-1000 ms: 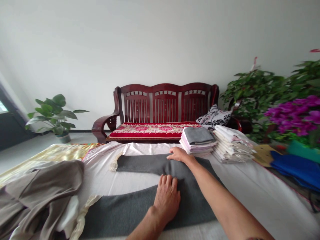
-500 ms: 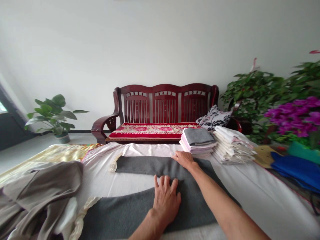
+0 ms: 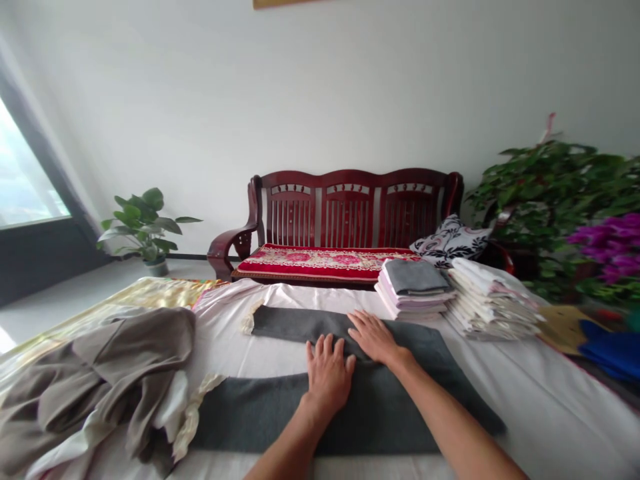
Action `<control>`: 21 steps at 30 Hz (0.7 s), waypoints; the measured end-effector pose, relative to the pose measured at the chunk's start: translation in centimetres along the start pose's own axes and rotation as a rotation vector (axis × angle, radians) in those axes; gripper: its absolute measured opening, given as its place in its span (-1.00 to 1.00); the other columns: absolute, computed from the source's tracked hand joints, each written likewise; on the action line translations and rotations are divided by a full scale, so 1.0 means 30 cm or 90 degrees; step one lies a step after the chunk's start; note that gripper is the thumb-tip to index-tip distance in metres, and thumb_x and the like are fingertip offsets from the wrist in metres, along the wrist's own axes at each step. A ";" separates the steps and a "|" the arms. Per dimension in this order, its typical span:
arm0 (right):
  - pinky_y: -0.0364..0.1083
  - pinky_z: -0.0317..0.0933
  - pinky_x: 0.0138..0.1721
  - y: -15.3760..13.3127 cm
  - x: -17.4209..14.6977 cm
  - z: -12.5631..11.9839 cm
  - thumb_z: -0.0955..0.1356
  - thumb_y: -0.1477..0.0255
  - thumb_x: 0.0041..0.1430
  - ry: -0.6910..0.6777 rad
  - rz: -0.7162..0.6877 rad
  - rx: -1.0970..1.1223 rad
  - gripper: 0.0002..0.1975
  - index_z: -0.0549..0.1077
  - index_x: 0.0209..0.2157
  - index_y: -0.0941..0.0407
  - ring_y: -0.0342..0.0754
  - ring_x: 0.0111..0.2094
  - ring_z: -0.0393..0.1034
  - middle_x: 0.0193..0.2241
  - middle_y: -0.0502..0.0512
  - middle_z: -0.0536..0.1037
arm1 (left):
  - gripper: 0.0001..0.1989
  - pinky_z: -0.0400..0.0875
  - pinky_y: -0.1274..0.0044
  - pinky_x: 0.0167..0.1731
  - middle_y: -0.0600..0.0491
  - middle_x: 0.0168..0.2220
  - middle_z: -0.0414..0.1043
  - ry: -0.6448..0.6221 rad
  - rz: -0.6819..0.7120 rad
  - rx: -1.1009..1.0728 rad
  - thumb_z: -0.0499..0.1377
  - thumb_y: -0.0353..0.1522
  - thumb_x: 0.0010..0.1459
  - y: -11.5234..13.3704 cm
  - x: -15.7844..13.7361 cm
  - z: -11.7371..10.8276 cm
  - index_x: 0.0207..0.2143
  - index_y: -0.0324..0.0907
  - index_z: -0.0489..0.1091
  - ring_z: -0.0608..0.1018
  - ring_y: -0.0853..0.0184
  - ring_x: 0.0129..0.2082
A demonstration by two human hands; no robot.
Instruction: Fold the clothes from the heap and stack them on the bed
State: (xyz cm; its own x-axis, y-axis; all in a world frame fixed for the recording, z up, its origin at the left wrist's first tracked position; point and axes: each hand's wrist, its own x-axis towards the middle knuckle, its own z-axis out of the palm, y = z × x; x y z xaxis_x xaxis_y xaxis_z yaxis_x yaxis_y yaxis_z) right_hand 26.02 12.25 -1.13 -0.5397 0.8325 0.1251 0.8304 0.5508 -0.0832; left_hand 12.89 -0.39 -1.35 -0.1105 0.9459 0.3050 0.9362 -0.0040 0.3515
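Note:
Dark grey trousers (image 3: 400,413) with cream ruffled cuffs lie flat on the white cloth (image 3: 540,400), legs pointing left and apart. My left hand (image 3: 330,373) rests palm down near the crotch, fingers spread, on the inner edge between the legs. Further up and to the right, my right hand (image 3: 373,337) lies flat on the upper leg with its fingers stretched out. Neither hand grips the fabric as far as I can see. A small fold shows in the cloth between the hands.
A crumpled brown-grey garment (image 3: 115,373) lies at the left. Behind the trousers stand a folded stack topped with grey (image 3: 415,277) and a whitish folded stack (image 3: 490,300). Blue fabric (image 3: 610,350) is at the far right. A wooden bench (image 3: 350,207) stands behind.
My right hand has opened out flat and shifted slightly toward my left hand on the trousers. The left hand stays nearly in place. The camera view has turned a little to the left.

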 end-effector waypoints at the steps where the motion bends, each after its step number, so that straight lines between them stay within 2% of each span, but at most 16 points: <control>1: 0.15 -0.14 0.35 -0.002 -0.006 0.001 0.14 0.25 0.38 -0.002 0.022 0.005 -0.43 0.19 0.32 0.20 0.11 0.38 -0.03 0.36 0.24 0.17 | -0.60 0.01 -0.01 0.26 -0.12 0.17 0.39 -0.005 -0.013 0.002 0.03 -0.18 0.32 -0.008 0.010 -0.013 0.09 -0.11 0.42 0.33 -0.01 0.22; 4: 0.15 -0.12 0.34 -0.020 -0.032 -0.013 0.11 0.26 0.39 0.020 0.059 0.023 -0.42 0.19 0.32 0.25 0.13 0.38 -0.03 0.36 0.28 0.16 | -0.65 0.01 0.04 0.27 -0.08 -0.08 0.55 -0.008 -0.058 0.024 -0.01 -0.20 0.35 -0.030 0.060 -0.049 -0.11 -0.12 0.53 0.50 0.09 0.04; 5: 0.14 -0.11 0.34 -0.030 -0.047 -0.019 0.09 0.26 0.39 0.026 0.058 0.033 -0.41 0.19 0.32 0.26 0.12 0.38 -0.03 0.36 0.28 0.15 | -0.64 0.01 0.07 0.28 -0.07 -0.10 0.56 -0.009 -0.062 0.032 -0.03 -0.22 0.36 -0.038 0.084 -0.056 -0.13 -0.12 0.53 0.51 0.11 0.03; 7: 0.13 -0.10 0.34 -0.050 -0.082 -0.031 0.06 0.23 0.40 0.021 0.048 0.053 -0.39 0.17 0.33 0.26 0.11 0.39 -0.05 0.36 0.26 0.14 | -0.60 0.00 0.15 0.30 -0.08 0.02 0.53 -0.015 -0.036 0.041 -0.08 -0.22 0.38 -0.061 0.137 -0.054 -0.01 -0.13 0.50 0.43 0.10 0.15; 9: 0.14 -0.11 0.35 -0.058 -0.119 -0.036 0.05 0.19 0.41 -0.001 0.047 0.065 -0.38 0.15 0.35 0.22 0.11 0.39 -0.05 0.37 0.22 0.14 | -0.53 0.00 0.21 0.31 -0.09 0.23 0.36 -0.044 0.005 0.052 -0.10 -0.18 0.39 -0.097 0.191 -0.036 0.18 -0.14 0.37 0.26 0.08 0.31; 11: 0.15 -0.14 0.36 -0.041 -0.152 -0.036 0.03 0.16 0.40 -0.017 0.055 0.058 -0.37 0.14 0.36 0.19 0.10 0.39 -0.06 0.37 0.18 0.13 | -0.46 0.01 0.21 0.31 -0.11 0.34 0.18 -0.096 0.023 0.083 -0.10 -0.13 0.38 -0.151 0.239 -0.014 0.29 -0.14 0.24 0.13 0.04 0.38; 15: 0.20 -0.18 0.36 0.073 -0.212 -0.026 0.03 0.17 0.40 -0.010 0.106 -0.009 -0.37 0.14 0.36 0.16 0.11 0.40 -0.09 0.39 0.16 0.07 | -0.40 -0.01 0.14 0.29 -0.17 0.40 0.01 -0.147 -0.004 0.170 -0.08 -0.08 0.36 -0.319 0.300 -0.009 0.36 -0.09 0.12 0.06 -0.04 0.40; 18: 0.20 -0.18 0.35 0.183 -0.255 -0.018 0.05 0.17 0.38 0.001 0.164 -0.065 -0.37 0.13 0.36 0.16 0.12 0.39 -0.07 0.39 0.17 0.08 | -0.40 -0.02 0.12 0.28 -0.18 0.40 0.02 -0.125 -0.058 0.212 -0.10 -0.08 0.36 -0.467 0.315 -0.043 0.36 -0.09 0.11 0.07 -0.04 0.39; 21: 0.19 -0.20 0.36 0.254 -0.285 -0.017 0.07 0.18 0.37 0.019 0.195 -0.094 -0.36 0.15 0.35 0.19 0.12 0.38 -0.04 0.37 0.20 0.12 | -0.42 -0.02 0.14 0.28 -0.22 0.37 0.10 -0.093 -0.069 0.239 -0.10 -0.13 0.37 -0.576 0.318 -0.083 0.34 -0.17 0.14 0.10 -0.03 0.38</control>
State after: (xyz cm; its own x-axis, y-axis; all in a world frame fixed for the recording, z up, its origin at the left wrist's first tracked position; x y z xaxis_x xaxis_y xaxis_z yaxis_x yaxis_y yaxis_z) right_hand 37.05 9.29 -2.34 -0.2589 0.9549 0.1454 0.9658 0.2586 0.0215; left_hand -5.19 7.90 -2.32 -0.1918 0.9705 0.1465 0.9814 0.1910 0.0195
